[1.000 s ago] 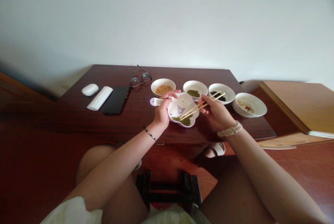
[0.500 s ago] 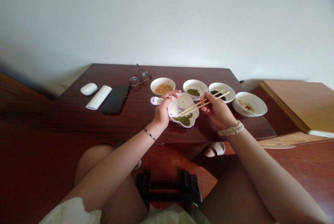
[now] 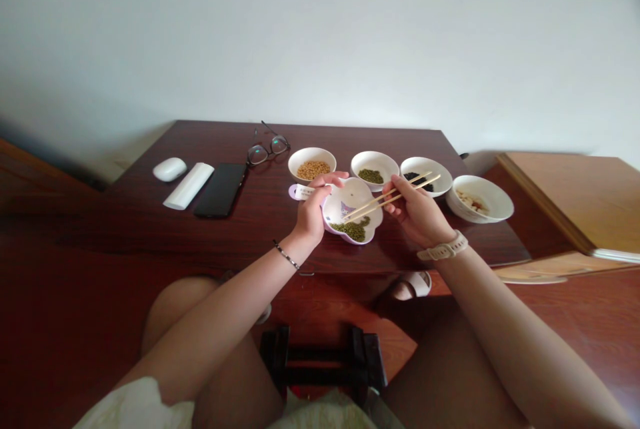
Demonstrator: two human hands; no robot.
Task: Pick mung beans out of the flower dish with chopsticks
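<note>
My left hand [image 3: 311, 209] grips the left rim of a tilted, flower-shaped white and purple dish [image 3: 350, 201] above the table's front edge. Green beans [image 3: 354, 231] lie heaped at its lower side. My right hand [image 3: 417, 213] is closed on a pair of wooden chopsticks [image 3: 385, 199], whose tips reach into the dish just above the beans. Behind stand a bowl of yellow beans [image 3: 312, 163], a bowl of green beans [image 3: 375, 167], a bowl of black beans [image 3: 425, 173] and a bowl of pale pieces [image 3: 479, 198].
On the dark wooden table [image 3: 210, 229] lie glasses [image 3: 268, 149], a black phone [image 3: 222, 189], a white bar-shaped case [image 3: 189, 185] and a white oval case [image 3: 169, 169]. A lighter wooden surface [image 3: 575, 205] adjoins on the right. A dark stool frame [image 3: 324, 363] sits between my knees.
The chopstick tips have lifted slightly off the beans, and my right hand has shifted a little to the right. The dish stays tilted in my left hand.
</note>
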